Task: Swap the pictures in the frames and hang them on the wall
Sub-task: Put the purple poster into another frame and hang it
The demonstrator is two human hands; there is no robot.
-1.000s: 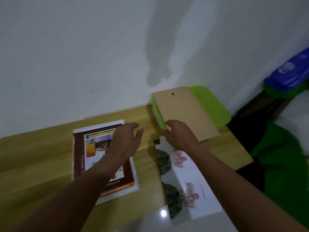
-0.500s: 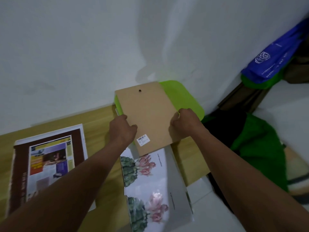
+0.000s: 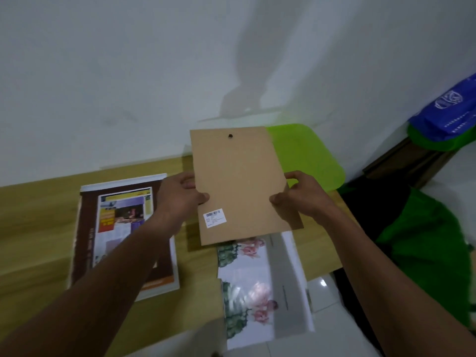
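I hold a brown picture-frame backing board [image 3: 240, 181] upright above the wooden table [image 3: 38, 228], its back side toward me with a hanging hole near the top and a barcode sticker low on the left. My left hand [image 3: 177, 199] grips its left edge and my right hand [image 3: 298, 199] grips its right edge. Below the board lies a flower-and-cactus picture [image 3: 255, 292], hanging over the table's front edge. To the left lies a poster-like picture [image 3: 118, 228] with a brown border, partly under my left forearm.
A bright green board [image 3: 306, 155] sits at the table's back right corner against the white wall [image 3: 154, 73]. Right of the table are dark furniture, green cloth [image 3: 425, 248] and a blue bag [image 3: 448, 112]. White floor tiles show below the table edge.
Both hands took hold of the brown board by its sides and lifted it off the green board, tilting it upright toward me. The view shifted left again.
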